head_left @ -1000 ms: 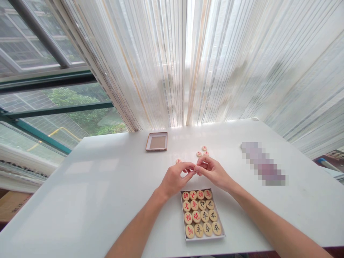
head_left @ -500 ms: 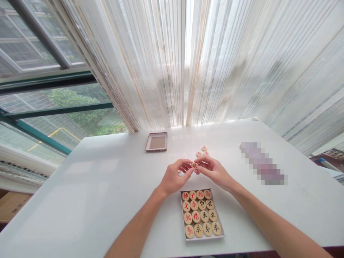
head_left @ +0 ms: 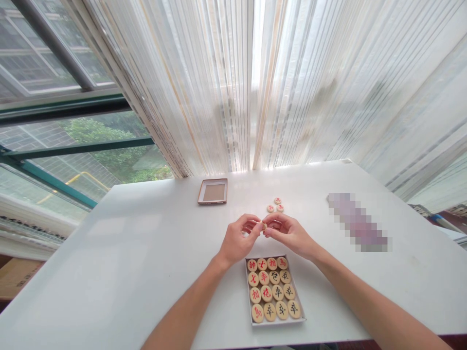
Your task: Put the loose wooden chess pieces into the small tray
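Between the fingertips of my left hand (head_left: 236, 243) and my right hand (head_left: 290, 236) is a small round wooden xiangqi piece (head_left: 264, 226), pinched by both and turned so that its edge shows. Its face is mostly hidden by the fingers. Just below my hands sits a shallow open box (head_left: 303, 320) holding rows of xiangqi pieces, face up, some with red characters and some with black. Beyond my right hand, three red-marked pieces (head_left: 270, 208) lie close together on the table.
A box lid (head_left: 213, 193) lies inside up on the white table (head_left: 127, 262), toward the back left. To the right is a long blurred-out object (head_left: 355, 223). A striped curtain (head_left: 233, 97) hangs along the far edge, with a window (head_left: 91, 141) at left.
The xiangqi piece in my fingers has turned from showing its red character to showing its edge. Both hands stay in nearly the same place.
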{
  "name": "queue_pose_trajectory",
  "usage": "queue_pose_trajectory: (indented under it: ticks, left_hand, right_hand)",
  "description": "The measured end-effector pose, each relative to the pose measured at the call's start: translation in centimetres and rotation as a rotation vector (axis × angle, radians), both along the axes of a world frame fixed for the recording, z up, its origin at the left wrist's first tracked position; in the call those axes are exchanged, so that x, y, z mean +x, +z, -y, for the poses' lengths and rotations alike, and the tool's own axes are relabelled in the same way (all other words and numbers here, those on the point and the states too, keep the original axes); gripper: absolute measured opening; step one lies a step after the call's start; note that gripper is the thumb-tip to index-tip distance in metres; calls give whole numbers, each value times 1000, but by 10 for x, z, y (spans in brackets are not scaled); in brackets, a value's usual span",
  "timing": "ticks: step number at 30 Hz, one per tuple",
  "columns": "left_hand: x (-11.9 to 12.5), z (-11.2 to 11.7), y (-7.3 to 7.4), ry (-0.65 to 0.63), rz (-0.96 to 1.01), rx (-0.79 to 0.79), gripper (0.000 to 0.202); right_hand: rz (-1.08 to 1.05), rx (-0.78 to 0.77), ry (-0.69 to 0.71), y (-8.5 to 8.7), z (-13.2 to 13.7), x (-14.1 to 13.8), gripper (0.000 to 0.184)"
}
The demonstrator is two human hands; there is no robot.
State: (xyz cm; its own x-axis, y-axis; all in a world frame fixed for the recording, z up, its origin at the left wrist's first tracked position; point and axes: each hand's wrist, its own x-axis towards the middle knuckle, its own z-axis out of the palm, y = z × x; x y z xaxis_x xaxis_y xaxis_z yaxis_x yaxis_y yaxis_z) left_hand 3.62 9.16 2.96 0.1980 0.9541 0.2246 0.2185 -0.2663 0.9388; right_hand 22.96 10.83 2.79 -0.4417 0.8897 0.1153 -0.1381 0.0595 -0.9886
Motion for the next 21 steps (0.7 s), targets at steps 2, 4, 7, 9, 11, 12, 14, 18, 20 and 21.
queue_pose_trajectory:
  ticks: [2,4,7,9,11,12,14,18,20,21]
  left_hand:
    - [0,0,0,-8,20,-11,24]
    - [0,-1,0,-25,40,-30,25]
    - [0,-1,0,-50,63,-50,26]
    - [0,-2,0,-62,66,-54,27]
    - [0,-2,1,-72,61,-58,28]
    - [0,-2,1,-74,60,-62,28]
    - [0,-2,1,-73,63,-68,28]
    - [0,-2,2,-69,68,-69,27]
    - [0,-2,2,-76,71,-72,27]
    - [-1,-2,2,-80,73,-74,26]
  right_hand:
    - [5,7,-5,1,0,0,23]
    - [8,14,-7,2,0,-1,22]
    - [18,24,-13,4,0,0,21]
    - [25,27,-19,4,0,1,22]
    - [23,30,-20,3,0,2,23]
    - [18,32,-18,3,-1,2,24]
    - [9,37,-7,2,-1,2,24]
    - [-5,52,6,1,-1,2,20]
    - [-5,59,0,1,-1,2,19]
    - [-3,60,-4,1,-1,2,20]
